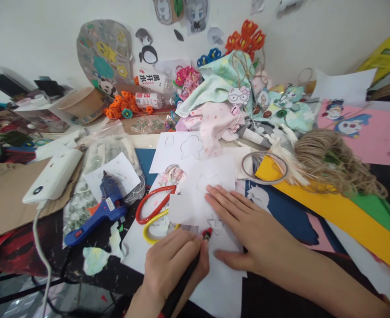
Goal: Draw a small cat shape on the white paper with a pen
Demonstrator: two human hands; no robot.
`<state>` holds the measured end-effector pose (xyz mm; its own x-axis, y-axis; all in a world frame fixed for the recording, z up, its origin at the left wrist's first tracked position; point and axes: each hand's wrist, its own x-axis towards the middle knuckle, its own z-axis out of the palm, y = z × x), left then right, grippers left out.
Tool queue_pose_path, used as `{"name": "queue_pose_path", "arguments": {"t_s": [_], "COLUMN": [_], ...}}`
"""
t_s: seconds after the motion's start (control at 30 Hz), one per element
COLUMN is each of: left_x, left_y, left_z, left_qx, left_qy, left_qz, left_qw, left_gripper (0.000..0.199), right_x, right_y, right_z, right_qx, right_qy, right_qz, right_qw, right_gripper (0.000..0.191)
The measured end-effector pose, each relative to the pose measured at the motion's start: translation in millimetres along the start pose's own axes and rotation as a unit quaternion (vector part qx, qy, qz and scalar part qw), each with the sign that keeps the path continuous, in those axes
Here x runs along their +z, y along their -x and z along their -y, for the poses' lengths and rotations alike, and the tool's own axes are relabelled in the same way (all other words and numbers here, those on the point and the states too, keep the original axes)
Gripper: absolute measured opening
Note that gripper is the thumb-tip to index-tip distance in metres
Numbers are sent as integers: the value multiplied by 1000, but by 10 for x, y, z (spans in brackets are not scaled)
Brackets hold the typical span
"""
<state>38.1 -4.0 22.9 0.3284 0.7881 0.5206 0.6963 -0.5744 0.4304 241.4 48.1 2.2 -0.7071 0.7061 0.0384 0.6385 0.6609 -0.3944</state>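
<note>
My left hand is closed round a dark pen with a red part near its tip, which meets a white sheet of paper. Beside the tip is a small drawn shape with pointed outlines. My right hand lies flat on the paper, fingers stretched out and thumb apart. Its fingertips touch near a faint pencil outline. Just left of the sheet are scissors with a red handle loop and a yellow one, their blades hidden under paper.
A blue glue gun rests on the left near a white power bank with a cable. Tape, twine and yellow card lie right. Fabric and orange craft flowers fill the back.
</note>
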Motion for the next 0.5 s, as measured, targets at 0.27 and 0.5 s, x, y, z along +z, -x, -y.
{"name": "queue_pose_path", "arguments": {"t_s": [0.27, 0.5], "left_x": [-10, 16], "left_y": [-21, -11], "left_z": [9, 17], "left_qx": [5, 4], "left_qy": [-1, -6], "left_qz": [-10, -8], "left_qw": [1000, 1000], "left_gripper": [16, 17], "right_x": [-30, -16], "right_y": [-9, 5], "right_z": [11, -5], "right_qx": [2, -3], "right_qy": [20, 7], "right_qz": [21, 12], "right_qw": [1000, 1000], "right_gripper": [88, 88]}}
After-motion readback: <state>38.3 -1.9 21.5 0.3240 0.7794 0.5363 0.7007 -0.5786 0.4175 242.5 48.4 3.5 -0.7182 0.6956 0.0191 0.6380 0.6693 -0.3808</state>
